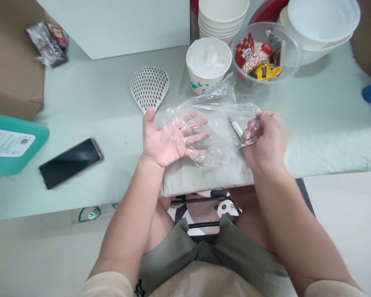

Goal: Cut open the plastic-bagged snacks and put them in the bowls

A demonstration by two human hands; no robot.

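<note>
My left hand (173, 138) is palm up with its fingers spread, and clear plastic film lies over or against its fingers. The crumpled, transparent plastic bag (218, 123) stretches from those fingers to my right hand (264, 138), which is curled closed round its right side. A slim silver and white pen-like item (235, 127) shows beside my right fingertips, under or behind the film. Beyond my left thumb lies a pale perforated scoop-shaped piece (150, 86). Behind the bag stands a paper cup (208, 64) with clear plastic inside.
A black phone (71, 163) and a green container (15, 144) lie left on the cloth-covered table (111, 119). Wrapped snacks fill a clear bowl (266, 53) at the back right, near stacked cups (223, 16) and white bowls (323, 24). Cardboard (12, 62) stands far left.
</note>
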